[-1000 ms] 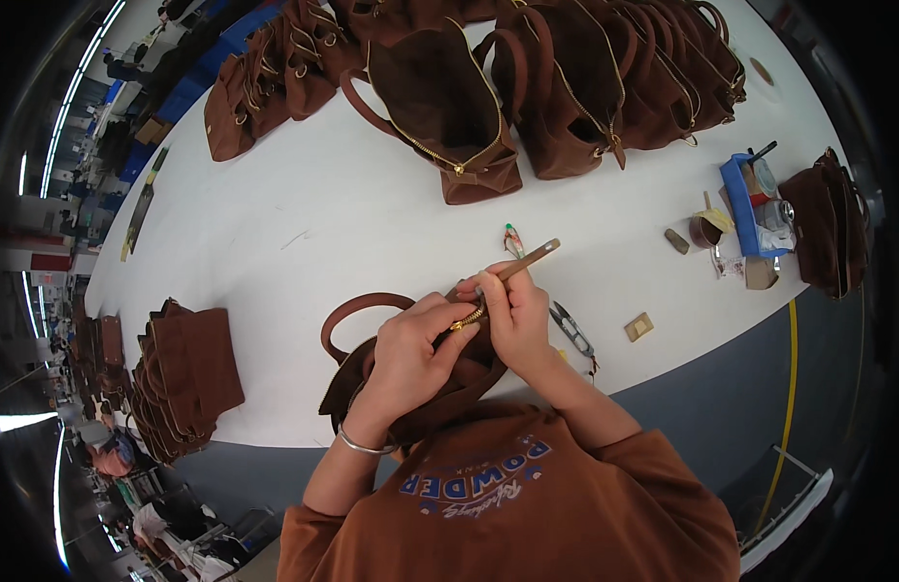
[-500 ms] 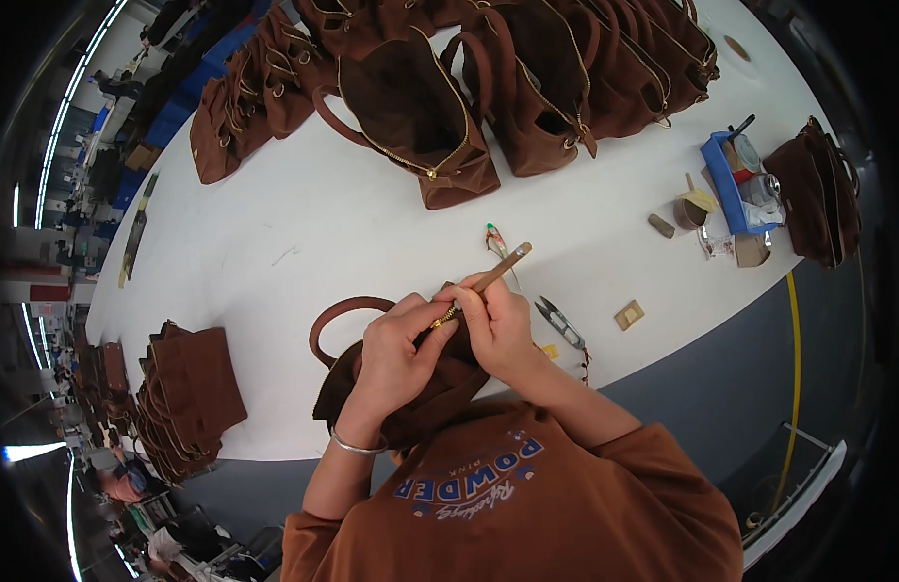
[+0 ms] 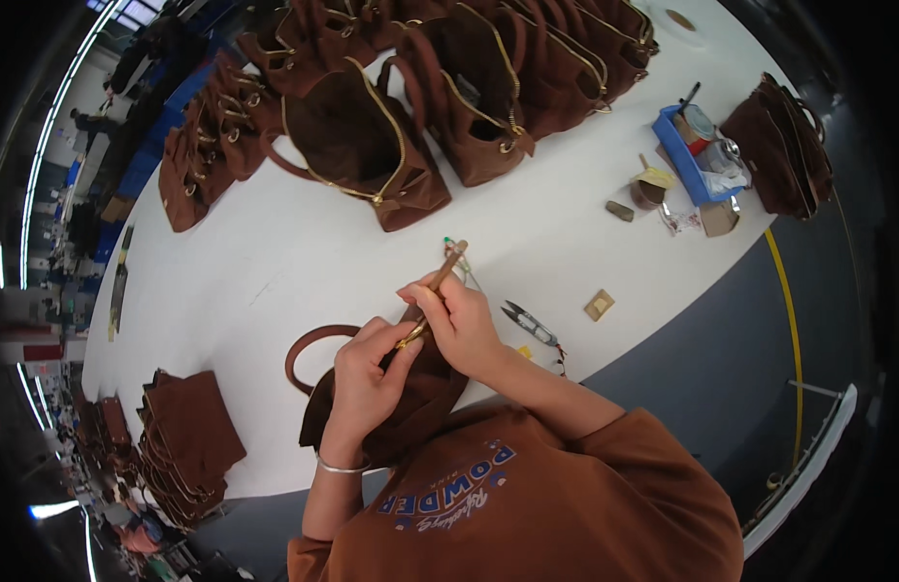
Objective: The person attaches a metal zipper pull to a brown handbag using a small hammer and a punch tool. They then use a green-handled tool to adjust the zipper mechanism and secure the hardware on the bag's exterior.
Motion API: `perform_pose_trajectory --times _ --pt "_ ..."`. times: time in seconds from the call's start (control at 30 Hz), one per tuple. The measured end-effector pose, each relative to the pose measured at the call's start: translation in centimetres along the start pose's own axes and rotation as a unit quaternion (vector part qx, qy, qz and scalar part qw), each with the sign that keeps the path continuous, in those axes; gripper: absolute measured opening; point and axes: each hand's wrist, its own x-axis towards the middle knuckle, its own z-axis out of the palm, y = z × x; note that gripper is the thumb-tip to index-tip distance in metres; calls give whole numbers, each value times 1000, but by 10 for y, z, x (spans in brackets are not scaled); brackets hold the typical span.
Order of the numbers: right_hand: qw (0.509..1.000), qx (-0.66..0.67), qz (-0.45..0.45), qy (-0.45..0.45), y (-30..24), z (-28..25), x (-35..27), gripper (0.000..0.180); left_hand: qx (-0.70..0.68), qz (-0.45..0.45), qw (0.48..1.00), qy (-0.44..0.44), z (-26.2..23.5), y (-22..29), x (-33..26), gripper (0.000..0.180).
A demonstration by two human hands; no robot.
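A brown handbag (image 3: 425,383) lies against my front at the table's near edge, its round handle (image 3: 296,354) standing up on the left. My left hand (image 3: 365,373) pinches the gold zipper (image 3: 410,337) at the bag's upper edge between thumb and fingers. My right hand (image 3: 461,325) is closed round a slim wooden-handled tool (image 3: 452,260), which slants up and away. The tool's lower end meets the zipper beside my left fingertips. Its tip is too small to make out.
Thread snips (image 3: 533,323) and a small tan block (image 3: 599,306) lie right of my hands. Green-tipped tweezers or a similar tool (image 3: 466,264) lie just beyond. A blue bin (image 3: 677,155) stands farther right beside a cup (image 3: 649,191). Several brown bags (image 3: 410,199) fill the far side; more pieces (image 3: 192,427) are stacked left.
The view has shifted, so the table's things sit differently in the picture. The wooden-handled tool is now more upright, and my right hand has turned with it. Both hands keep hold at the zipper.
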Motion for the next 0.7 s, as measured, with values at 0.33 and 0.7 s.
perform_pose_trajectory --times 0.33,0.7 --pt "925 -352 132 52 56 -95 3 22 11 25 999 33 6 -3 3 16" --pt "875 -438 139 153 72 -223 -21 12 43 28 998 34 4 1 -3 16"
